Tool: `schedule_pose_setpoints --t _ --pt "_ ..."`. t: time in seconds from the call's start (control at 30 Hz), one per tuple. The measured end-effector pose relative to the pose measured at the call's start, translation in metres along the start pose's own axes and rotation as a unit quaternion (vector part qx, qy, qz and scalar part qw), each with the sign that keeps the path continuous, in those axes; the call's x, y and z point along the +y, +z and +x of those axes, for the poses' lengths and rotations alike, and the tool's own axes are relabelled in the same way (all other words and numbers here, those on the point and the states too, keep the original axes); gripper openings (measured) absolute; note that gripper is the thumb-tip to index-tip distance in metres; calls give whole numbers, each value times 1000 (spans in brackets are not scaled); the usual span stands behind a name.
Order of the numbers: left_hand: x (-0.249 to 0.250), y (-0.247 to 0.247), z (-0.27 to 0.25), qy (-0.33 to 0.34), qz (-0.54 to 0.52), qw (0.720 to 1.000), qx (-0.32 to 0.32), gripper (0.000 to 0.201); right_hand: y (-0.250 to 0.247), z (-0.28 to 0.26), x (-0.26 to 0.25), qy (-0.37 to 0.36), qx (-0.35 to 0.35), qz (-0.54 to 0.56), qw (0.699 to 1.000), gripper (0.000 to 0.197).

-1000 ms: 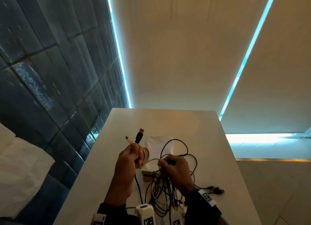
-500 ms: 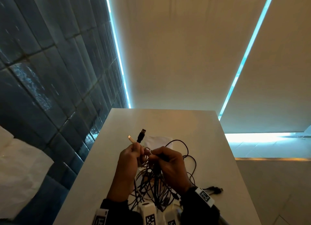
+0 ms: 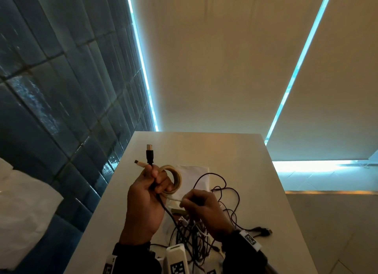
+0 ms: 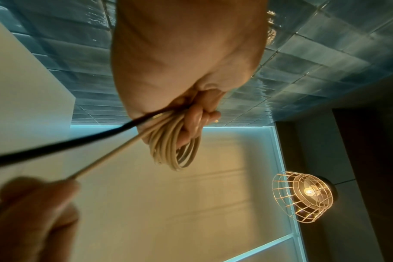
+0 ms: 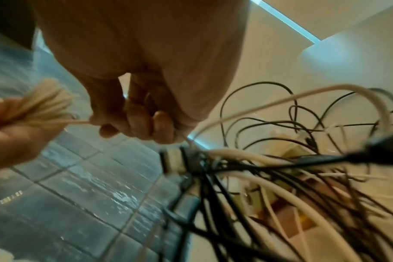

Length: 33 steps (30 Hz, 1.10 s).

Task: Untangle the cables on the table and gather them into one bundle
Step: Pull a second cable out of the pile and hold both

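Left hand [image 3: 146, 200] raised above table [image 3: 255, 171], fist clenched round beige coil [image 3: 176, 178] and black cable [image 3: 150, 156], plugs pointing up. Right hand [image 3: 204, 209] lower, pinching the coil's taut strand. Tangle [image 3: 196, 232] lies beneath it on the table. Blue tiled wall [image 3: 61, 89] at left.

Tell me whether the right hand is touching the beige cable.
Touching. In the right wrist view, the right hand pinches the beige cable strand at its fingertips; the strand runs on to the coil gripped by the left hand.
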<state>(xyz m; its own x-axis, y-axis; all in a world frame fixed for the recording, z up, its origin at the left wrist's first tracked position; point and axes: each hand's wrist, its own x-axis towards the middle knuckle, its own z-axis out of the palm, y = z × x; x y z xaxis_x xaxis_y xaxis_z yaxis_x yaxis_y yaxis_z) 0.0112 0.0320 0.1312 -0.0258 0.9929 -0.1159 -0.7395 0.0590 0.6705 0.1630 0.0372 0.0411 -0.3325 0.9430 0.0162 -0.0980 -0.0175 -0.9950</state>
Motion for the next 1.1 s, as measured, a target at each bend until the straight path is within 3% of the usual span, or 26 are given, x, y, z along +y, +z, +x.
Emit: schedule_pose_setpoints --t 0.1,0.2,0.3,0.47,0.63,0.73,0.87,0.97,1.1 --pt "-1 -5 1 11 0 1000 11 31 2 -4 23 20 4 -33 999 47" --pt "-9 -7 -3 7 0 1000 25 30 -1 -4 39 35 2 -50 998 57" --pt "-9 -5 -6 6 11 1000 26 29 -5 -5 47 38 5 -57 998 42" --pt "-7 0 -7 17 56 998 23 25 -5 -10 61 35 21 -72 997 40" --pt "-5 -6 -2 17 86 995 44 35 -9 -9 59 47 13 -91 995 33" --pt "-6 -11 0 17 172 984 48 35 -13 -8 60 63 30 -96 993 30" --pt "-18 -18 2 1 296 953 60 38 -11 3 36 74 115 -78 988 22" --pt "-29 -24 5 -20 383 920 81 42 -5 10 9 17 154 -70 985 20" --pt "-35 -20 7 -36 405 907 108 42 16 10 -17 -65 117 -49 990 13"
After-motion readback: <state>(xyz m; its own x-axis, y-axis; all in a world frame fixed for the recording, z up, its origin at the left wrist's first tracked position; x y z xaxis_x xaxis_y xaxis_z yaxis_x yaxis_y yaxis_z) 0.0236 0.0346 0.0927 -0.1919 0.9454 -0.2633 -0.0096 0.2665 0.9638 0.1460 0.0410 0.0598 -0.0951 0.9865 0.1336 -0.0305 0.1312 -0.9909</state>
